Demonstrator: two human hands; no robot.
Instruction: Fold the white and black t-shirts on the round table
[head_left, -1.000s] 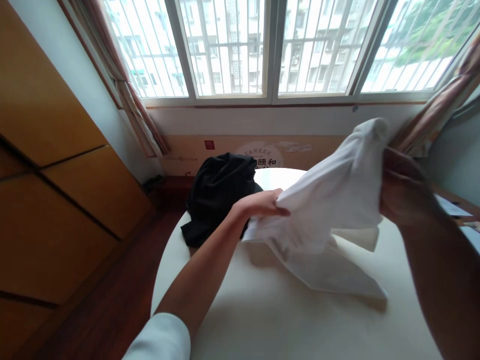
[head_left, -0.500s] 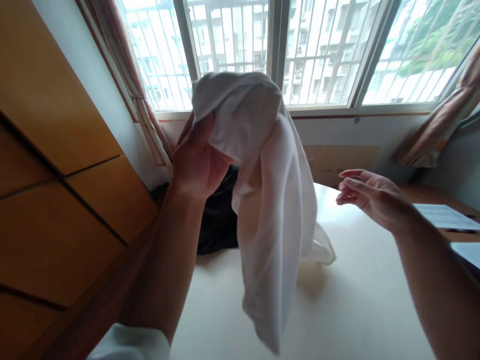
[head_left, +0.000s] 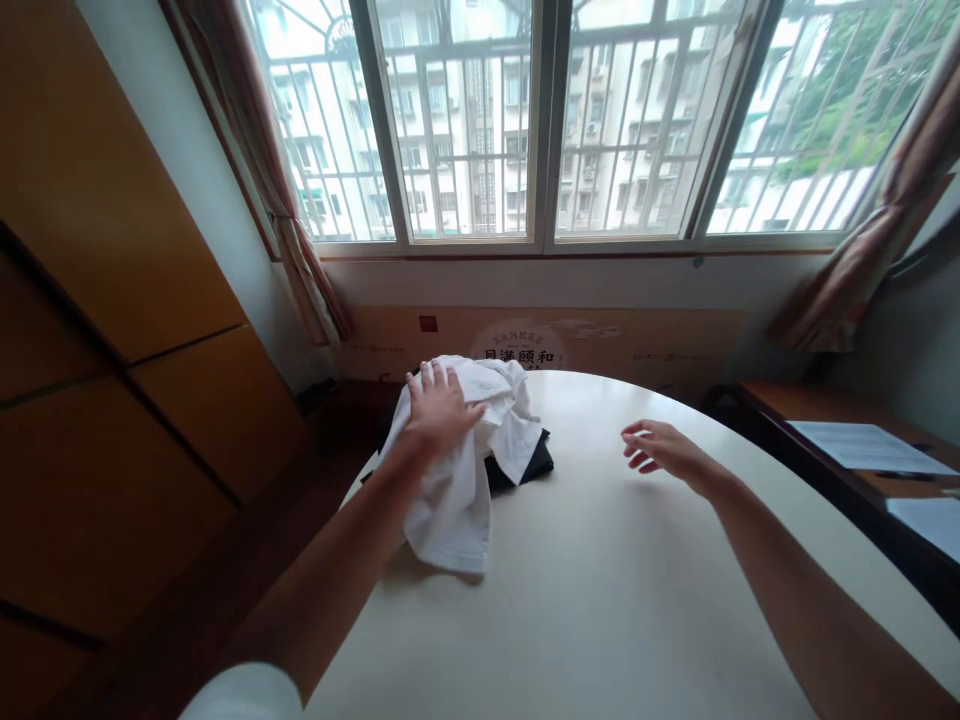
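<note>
A crumpled white cloth garment (head_left: 454, 510) lies at the far left of the white table (head_left: 600, 600), one end hanging toward me. Beneath it shows a folded black cloth (head_left: 534, 462). My left hand (head_left: 441, 408) rests on top of the white garment with its fingers spread. My right hand (head_left: 660, 450) hovers over the table to the right of the garments, fingers loosely bent and apart, holding nothing. What kind of garment the white one is, I cannot tell from its folds.
Papers (head_left: 870, 445) lie on a brown wooden desk (head_left: 795, 405) to the right. A printed cardboard panel (head_left: 675, 335) stands behind the table, below the barred window (head_left: 480, 130). Wooden cabinets (head_left: 187, 400) line the left side.
My left hand has lowered the white garment from in front of the window onto the black cloth and loosened its grip. My right hand has shifted slightly left and down.
</note>
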